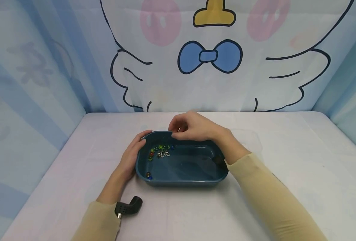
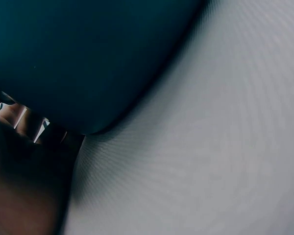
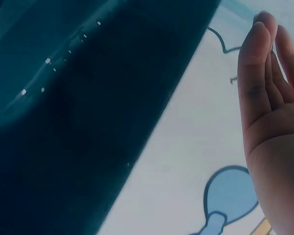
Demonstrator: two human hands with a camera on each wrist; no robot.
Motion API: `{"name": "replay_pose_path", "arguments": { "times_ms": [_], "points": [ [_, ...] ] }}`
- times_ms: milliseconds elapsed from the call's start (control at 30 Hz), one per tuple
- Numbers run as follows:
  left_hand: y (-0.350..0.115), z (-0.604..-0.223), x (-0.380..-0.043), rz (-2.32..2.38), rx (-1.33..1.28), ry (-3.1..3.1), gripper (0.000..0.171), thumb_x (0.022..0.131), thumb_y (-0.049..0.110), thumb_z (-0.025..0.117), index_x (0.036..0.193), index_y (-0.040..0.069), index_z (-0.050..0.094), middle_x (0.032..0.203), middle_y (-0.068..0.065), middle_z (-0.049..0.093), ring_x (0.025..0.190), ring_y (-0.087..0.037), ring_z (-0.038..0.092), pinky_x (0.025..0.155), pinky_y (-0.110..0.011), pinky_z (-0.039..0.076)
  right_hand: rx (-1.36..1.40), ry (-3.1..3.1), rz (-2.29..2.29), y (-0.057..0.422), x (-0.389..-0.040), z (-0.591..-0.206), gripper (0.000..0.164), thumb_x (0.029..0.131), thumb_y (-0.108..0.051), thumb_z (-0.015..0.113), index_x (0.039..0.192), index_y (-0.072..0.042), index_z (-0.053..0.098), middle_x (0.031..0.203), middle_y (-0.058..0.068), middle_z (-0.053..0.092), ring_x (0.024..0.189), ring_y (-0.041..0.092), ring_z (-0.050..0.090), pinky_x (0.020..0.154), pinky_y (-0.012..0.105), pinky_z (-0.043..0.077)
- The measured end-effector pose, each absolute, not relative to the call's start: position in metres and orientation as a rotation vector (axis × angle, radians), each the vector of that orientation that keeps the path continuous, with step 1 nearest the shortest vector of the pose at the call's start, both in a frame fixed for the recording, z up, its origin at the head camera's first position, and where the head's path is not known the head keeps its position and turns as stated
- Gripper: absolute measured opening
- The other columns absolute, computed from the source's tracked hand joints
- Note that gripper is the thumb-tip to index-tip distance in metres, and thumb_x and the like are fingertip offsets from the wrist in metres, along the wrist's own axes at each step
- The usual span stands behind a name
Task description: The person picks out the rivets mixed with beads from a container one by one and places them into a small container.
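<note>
A dark teal basin with rounded corners sits on the table in the head view. My left hand grips its left end, thumb over the rim and fingers along the outer wall. Inside, toward the far left, are several green, amber and red glass marbles and a cluster of small silvery pieces. Two more marbles, one amber and one blue, lie in the near left corner. Above the far rim is my right hand, thumb and fingertips brought together; whether something tiny is between them cannot be made out.
The basin stands on a pale cloth-covered table. Behind it hangs a printed curtain with a blue bow. A faint see-through rounded shape lies beyond the right forearm. A black wrist device sticks out from the left sleeve.
</note>
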State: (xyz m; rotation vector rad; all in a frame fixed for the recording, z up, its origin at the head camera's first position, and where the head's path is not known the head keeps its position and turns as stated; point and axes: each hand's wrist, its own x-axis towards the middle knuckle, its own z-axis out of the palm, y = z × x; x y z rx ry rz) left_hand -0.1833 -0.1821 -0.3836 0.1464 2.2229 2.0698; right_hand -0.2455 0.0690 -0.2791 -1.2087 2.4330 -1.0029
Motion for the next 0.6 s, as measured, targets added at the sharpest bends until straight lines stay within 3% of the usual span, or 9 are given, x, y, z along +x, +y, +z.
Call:
{"name": "replay_pose_path", "arguments": {
  "times_ms": [600],
  "points": [
    [-0.184,-0.382,-0.183,2.046,0.165,2.231,0.046,0.110,0.028,0.030,0.155,0.019,0.038,0.158,-0.006,0.036,0.145,-0.025,0.031,0.119,-0.048,0.018,-1.214,2.378,-0.893,0.056,-0.249,-0.297,0.026,0.093,-0.013,0.068,0.115,0.000,0.068,0.099,0.003,0.068,0.089,0.017,0.064,0.082,0.031,0.054]
  ]
}}
